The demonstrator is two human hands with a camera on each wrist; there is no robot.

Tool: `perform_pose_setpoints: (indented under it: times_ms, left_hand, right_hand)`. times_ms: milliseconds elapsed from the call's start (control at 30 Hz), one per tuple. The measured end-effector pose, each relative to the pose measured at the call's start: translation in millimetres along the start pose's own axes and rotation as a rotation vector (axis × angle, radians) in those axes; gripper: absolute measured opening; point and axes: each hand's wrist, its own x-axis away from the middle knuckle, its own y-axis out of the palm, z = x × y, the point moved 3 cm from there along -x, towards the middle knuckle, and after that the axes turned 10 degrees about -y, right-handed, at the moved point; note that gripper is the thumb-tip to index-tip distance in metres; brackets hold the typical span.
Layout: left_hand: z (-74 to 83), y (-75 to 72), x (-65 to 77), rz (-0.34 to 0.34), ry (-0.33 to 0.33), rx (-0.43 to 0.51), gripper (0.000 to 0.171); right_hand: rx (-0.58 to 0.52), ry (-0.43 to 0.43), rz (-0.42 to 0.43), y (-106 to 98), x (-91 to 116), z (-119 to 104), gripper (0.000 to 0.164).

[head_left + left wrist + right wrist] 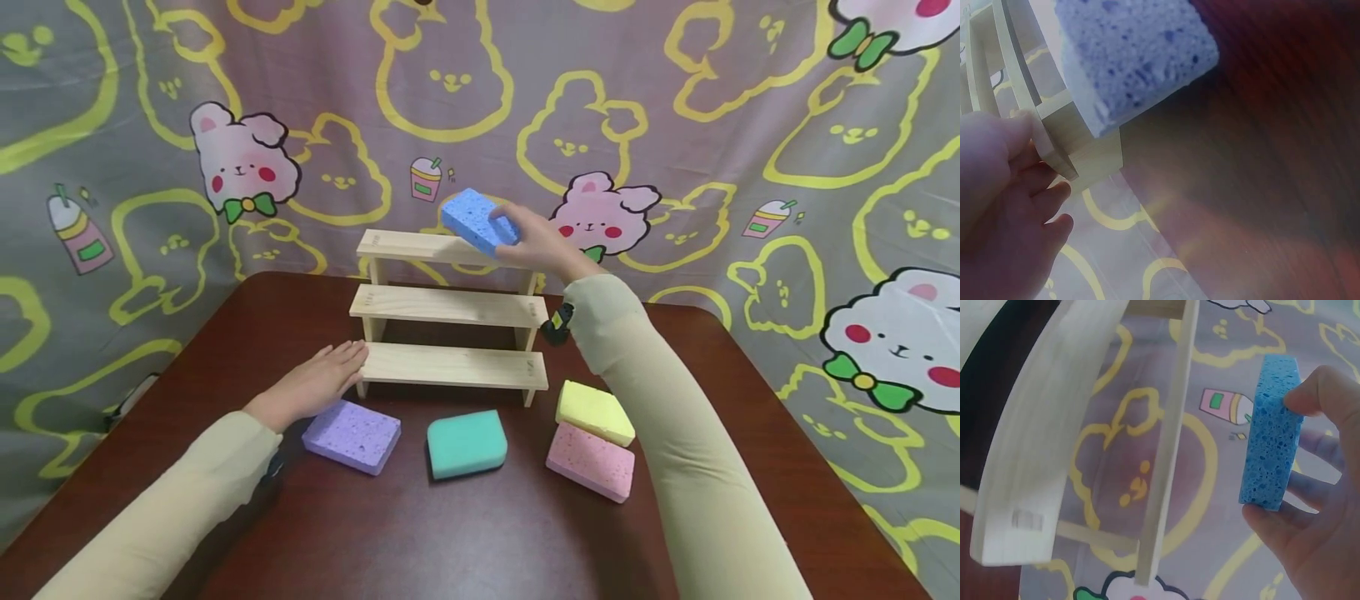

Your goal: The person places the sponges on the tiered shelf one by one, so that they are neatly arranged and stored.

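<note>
A three-tier wooden shelf (pixel 450 306) stands on the table. My left hand (pixel 322 383) holds the left end of its lowest board; in the left wrist view, the thumb (pixel 1019 128) and curled fingers (pixel 1050 200) meet the board's end. Above the top board, my right hand (pixel 540 240) grips a blue sponge (pixel 478 221) by its edges. The right wrist view has this blue sponge (pixel 1270 434) apart from the shelf boards. Close to my left hand lies a purple sponge (pixel 352 437). A green sponge (pixel 467 444) sits in front of the shelf.
To the right, a pink sponge (pixel 592 461) touches a yellow sponge (pixel 596 412) on the dark wooden table (pixel 480 542). A patterned cloth (pixel 315 83) hangs behind the table and at its sides. A small black object (pixel 557 325) shows beside the shelf, beneath my right wrist.
</note>
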Motion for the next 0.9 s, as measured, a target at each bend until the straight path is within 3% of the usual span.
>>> perform_pose_setpoints:
  times_ms: [233, 633, 900]
  left_hand:
    - [0.3, -0.5, -0.1, -0.005, 0.000, 0.006, 0.044]
    - [0.7, -0.9, 0.6, -0.014, -0.009, 0.009, 0.044]
    - [-1.9, 3.2, -1.5, 0.012, 0.019, 0.001, 0.043]
  right_hand:
    - [0.018, -0.066, -0.024, 17, -12, -8, 0.051]
    - [0.010, -0.062, -0.076, 49, -23, -16, 0.046]
    - [0.001, -0.080, -0.081, 58, -28, -18, 0.047]
